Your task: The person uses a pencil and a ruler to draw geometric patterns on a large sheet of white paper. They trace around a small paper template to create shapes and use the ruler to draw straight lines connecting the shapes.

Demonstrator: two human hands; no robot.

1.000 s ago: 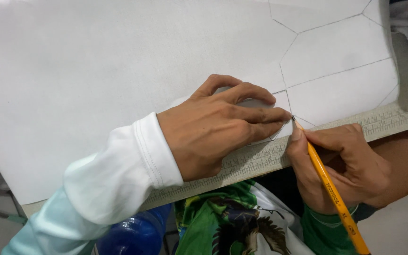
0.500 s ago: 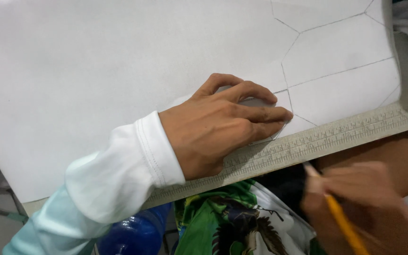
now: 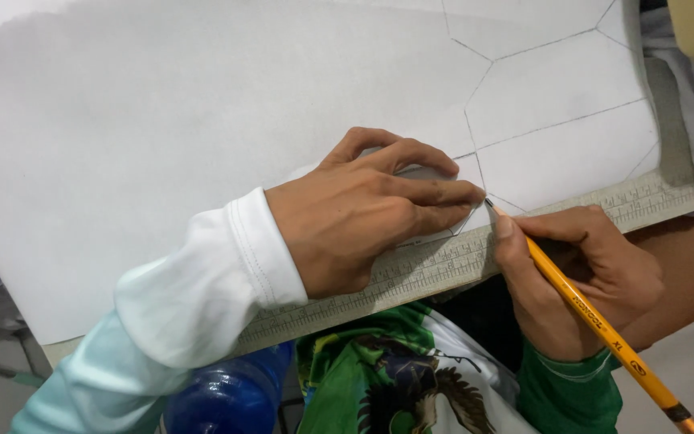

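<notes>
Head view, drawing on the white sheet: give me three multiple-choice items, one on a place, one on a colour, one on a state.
1. Where does the left hand rest?
A. on a paper template over the ruler
B. on the blue bottle
C. off the sheet

2. What colour is the pencil?
A. red
B. yellow
C. black

3. How does the pencil tip stand?
A. lifted high above the sheet
B. down at the template's corner
C. capped

Answers:
1 A, its fingers press flat there.
2 B, the shaft in the right hand is yellow.
3 B, the tip meets the paper beside the left fingertips.
</notes>
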